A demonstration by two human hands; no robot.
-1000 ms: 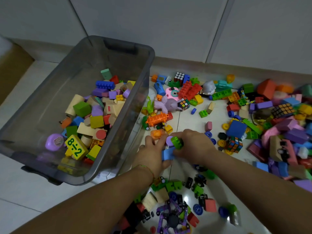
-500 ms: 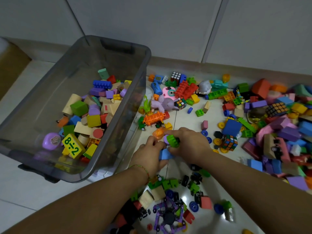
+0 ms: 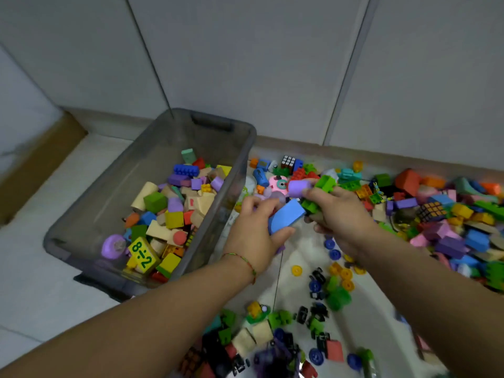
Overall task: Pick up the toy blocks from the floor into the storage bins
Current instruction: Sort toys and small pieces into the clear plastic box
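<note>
My left hand [image 3: 253, 236] is closed around a blue foam block [image 3: 286, 216], raised above the floor just right of the grey storage bin [image 3: 240, 148]. My right hand [image 3: 338, 214] holds a purple cylinder block [image 3: 298, 188] and green bricks [image 3: 324, 184] pressed together at its fingertips. Both hands touch around the blocks. The bin is part full of coloured blocks, with a yellow "8÷2" block [image 3: 141, 255] near its front. Many loose blocks lie on the white floor at right [image 3: 450, 236] and below my arms [image 3: 272, 331].
White cabinet doors [image 3: 245, 64] stand behind the bin. A brown cardboard edge [image 3: 38, 159] lies at far left. Rubik's cubes [image 3: 288, 161] and small wheels [image 3: 296, 270] are scattered among the toys. Bare tile floor [image 3: 35, 282] shows left of the bin.
Both hands have lifted off the floor with the blue, purple and green blocks and moved up toward the bin's right wall. The camera has tilted upward.
</note>
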